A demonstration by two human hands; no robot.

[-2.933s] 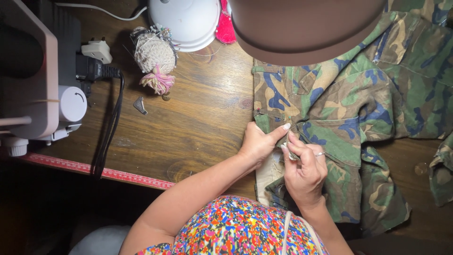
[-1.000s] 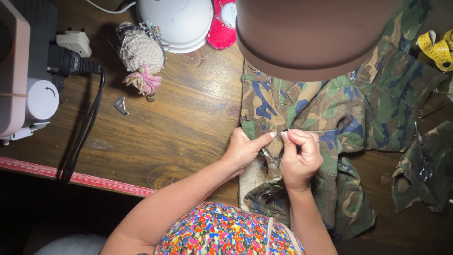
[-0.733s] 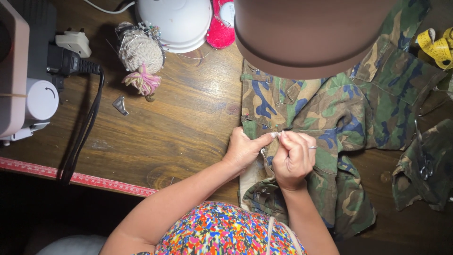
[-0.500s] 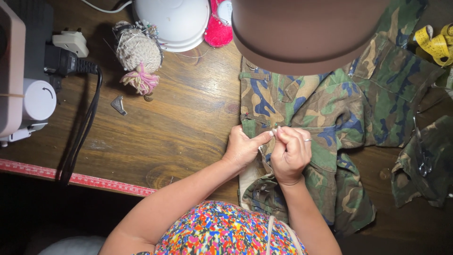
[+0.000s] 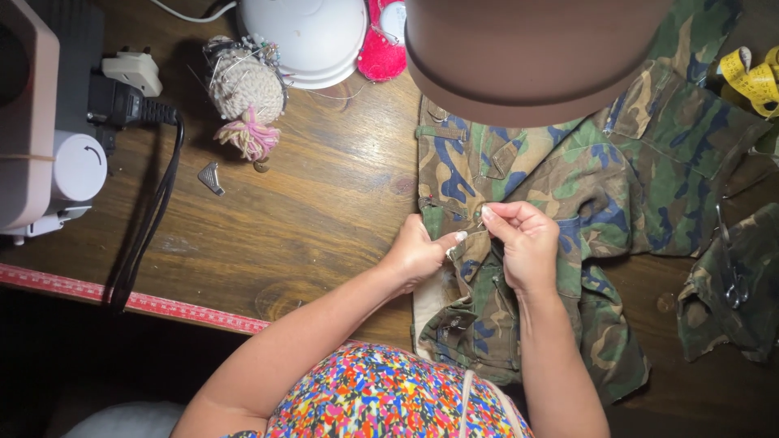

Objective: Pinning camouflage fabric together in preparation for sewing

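Pinching camouflage garment (image 5: 568,186) — 2 hands: left hand (image 5: 419,253), right hand (image 5: 526,243).

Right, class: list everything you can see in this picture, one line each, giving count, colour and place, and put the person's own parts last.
camouflage garment: one, green, brown and blue, right half of table
wooden table: one, brown, under everything
lampshade: one, brown, top centre
pincushion: one, beige with pink tassel, upper left
white round base: one, white, top, beside pincushion
pink felt item: one, pink, top centre
sewing machine: one, pale pink and white, far left
plug and cable: one, black, left
small metal piece: one, grey, below pincushion
tape measure: one, yellow, top right
ruler strip: one, red, table's front edge
left hand: one, on the garment
right hand: one, fingers pinching the garment
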